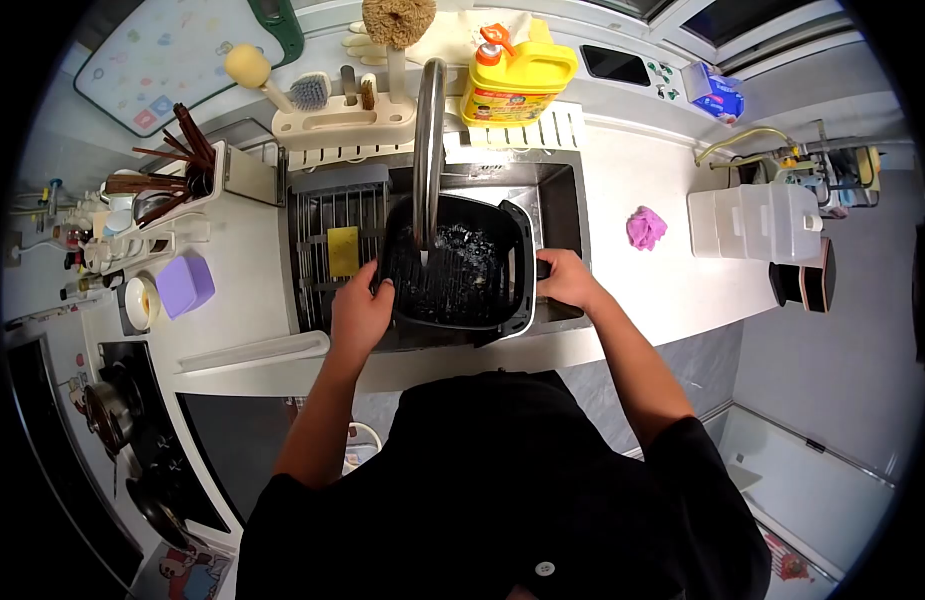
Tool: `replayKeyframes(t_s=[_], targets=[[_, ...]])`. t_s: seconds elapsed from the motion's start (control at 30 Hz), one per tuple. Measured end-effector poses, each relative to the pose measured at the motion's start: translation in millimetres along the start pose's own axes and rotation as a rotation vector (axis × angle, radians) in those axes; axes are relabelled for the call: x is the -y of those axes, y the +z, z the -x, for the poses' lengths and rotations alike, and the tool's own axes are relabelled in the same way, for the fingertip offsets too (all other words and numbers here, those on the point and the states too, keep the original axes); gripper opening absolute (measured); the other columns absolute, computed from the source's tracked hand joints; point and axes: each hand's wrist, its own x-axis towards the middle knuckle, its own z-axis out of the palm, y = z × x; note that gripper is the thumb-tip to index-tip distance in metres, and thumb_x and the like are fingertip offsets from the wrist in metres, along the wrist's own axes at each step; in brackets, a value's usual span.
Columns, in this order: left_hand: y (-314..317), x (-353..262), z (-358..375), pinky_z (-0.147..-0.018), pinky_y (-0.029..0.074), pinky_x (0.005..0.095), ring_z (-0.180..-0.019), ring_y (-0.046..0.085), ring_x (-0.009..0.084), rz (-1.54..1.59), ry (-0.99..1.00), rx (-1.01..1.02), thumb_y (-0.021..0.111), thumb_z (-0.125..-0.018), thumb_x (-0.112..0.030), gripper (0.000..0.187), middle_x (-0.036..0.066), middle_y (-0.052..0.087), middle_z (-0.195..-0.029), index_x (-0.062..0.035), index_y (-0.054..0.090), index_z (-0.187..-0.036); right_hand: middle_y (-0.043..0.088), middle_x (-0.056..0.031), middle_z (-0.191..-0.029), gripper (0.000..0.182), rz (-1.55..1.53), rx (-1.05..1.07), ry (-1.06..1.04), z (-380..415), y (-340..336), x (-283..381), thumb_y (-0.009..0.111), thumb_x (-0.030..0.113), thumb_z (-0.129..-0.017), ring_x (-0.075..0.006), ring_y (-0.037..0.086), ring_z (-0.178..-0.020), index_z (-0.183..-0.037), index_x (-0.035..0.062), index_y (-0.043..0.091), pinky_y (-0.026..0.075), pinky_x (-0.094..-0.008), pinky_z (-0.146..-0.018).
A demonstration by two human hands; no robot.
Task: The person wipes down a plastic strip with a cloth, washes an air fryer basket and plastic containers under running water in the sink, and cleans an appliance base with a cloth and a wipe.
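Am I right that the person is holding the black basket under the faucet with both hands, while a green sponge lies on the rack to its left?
Not quite: the sponge on the rack is yellow, not green, as the head view shows. The rest holds: the left hand and right hand grip the black basket under the faucet.

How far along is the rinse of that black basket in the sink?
Done: the square black ribbed basket sits in the steel sink under the chrome tap, its inside wet. In hand: the left hand grips its left rim, the right hand its handle side. Left: the yellow sponge and yellow detergent bottle lie untouched.
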Motion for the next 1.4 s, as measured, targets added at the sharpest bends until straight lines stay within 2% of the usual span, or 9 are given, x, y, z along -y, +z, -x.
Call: replayKeyframes(t_s=[0.27,0.37,0.5,0.63,0.67,0.87,0.97,1.23,1.4], targets=[[9,-1,0,-0.065,0.053,0.0375,-0.067,0.071,0.0268,0.189,-0.098,0.066,0.059,-0.094,-0.017,0.04,0.018,0.072,-0.079,-0.0003,0.061,-0.131,0.068,-0.0028,-0.081,0.024,-0.405,0.072,0.154,31,-27,21,0.074,-0.004,-0.074,-0.0094,0.065,-0.075,-0.097,-0.0008,0.068,0.053,-0.0277,-0.066],[13,-4,-2,-0.079,0.055,0.0388,-0.087,0.072,0.0292,0.234,-0.02,0.083,0.059,-0.09,-0.007,0.042,0.02,0.072,-0.105,0.0009,0.059,-0.132,0.066,0.0023,-0.088,0.027,-0.647,0.018,0.145,44,-25,33,0.078,-0.002,-0.076,-0.0075,0.063,-0.079,-0.099,0.0043,0.065,0.051,-0.026,-0.07],[14,-34,-1,-0.104,0.047,0.0445,-0.122,0.056,0.0383,-0.33,0.746,-0.063,0.06,-0.083,0.002,0.041,0.019,0.058,-0.132,0.0007,0.062,-0.124,0.06,0.0045,-0.081,0.023,-0.592,-0.04,0.019,51,-22,33,0.077,-0.001,-0.074,-0.0064,0.056,-0.072,-0.09,0.0049,0.063,0.047,-0.0237,-0.067],[15,-8,-45,-0.1,0.048,0.0458,-0.112,0.06,0.041,0.002,0.333,-0.072,0.061,-0.085,-0.001,0.031,0.018,0.063,-0.122,0.0004,0.063,-0.116,0.058,0.0043,-0.075,0.019,-0.564,-0.088,0.019,63,-28,32,0.076,0.002,-0.072,-0.006,0.055,-0.069,-0.085,0.0055,0.063,0.046,-0.0238,-0.064],[26,25,-65,-0.098,0.049,0.045,-0.111,0.06,0.0413,-0.179,0.347,-0.256,0.063,-0.086,-0.004,0.036,0.021,0.062,-0.123,-0.0006,0.063,-0.122,0.058,0.0041,-0.075,0.018,-0.543,-0.104,0.035,67,-28,37,0.076,0.003,-0.073,-0.0059,0.055,-0.069,-0.085,0.0054,0.063,0.045,-0.0237,-0.064],[56,97,-117,-0.105,0.046,0.0553,-0.133,0.044,0.0421,-0.664,-0.074,-0.098,0.072,-0.085,-0.012,0.072,0.022,0.038,-0.15,-0.0114,0.039,-0.15,0.069,-0.0138,-0.078,0.025,0.038,-0.133,0.027,77,-41,107,0.08,0.015,-0.076,-0.0236,0.067,-0.069,-0.093,0.0004,0.069,0.052,-0.0345,-0.067],[59,104,-122,-0.101,0.048,0.0549,-0.129,0.046,0.0416,-0.676,-0.06,-0.118,0.071,-0.086,-0.011,0.067,0.021,0.037,-0.148,-0.0114,0.042,-0.146,0.071,-0.0157,-0.081,0.03,0.594,-0.079,-0.092,70,-49,147,0.078,0.027,-0.08,-0.0364,0.07,-0.079,-0.097,0.005,0.068,0.056,-0.0433,-0.068],[49,108,-133,-0.096,0.052,0.0514,-0.124,0.049,0.0391,-0.599,-0.159,-0.203,0.07,-0.085,-0.009,0.058,0.017,0.044,-0.14,-0.0108,0.048,-0.139,0.073,-0.012,-0.079,0.015,1.176,0.272,-0.265,36,-49,185,0.07,0.008,-0.078,-0.0273,0.074,-0.073,-0.092,0.0049,0.064,0.057,-0.0383,-0.061],[43,127,-139,-0.091,0.054,0.05,-0.105,0.066,0.0415,-0.144,-0.083,-0.407,0.061,-0.088,-0.008,0.042,0.023,0.068,-0.114,-0.0051,0.06,-0.13,0.074,-0.0119,-0.08,0.017,1.26,0.322,-0.266,32,-52,192,0.071,0.008,-0.077,-0.027,0.075,-0.075,-0.093,0.0053,0.065,0.058,-0.0379,-0.061]])
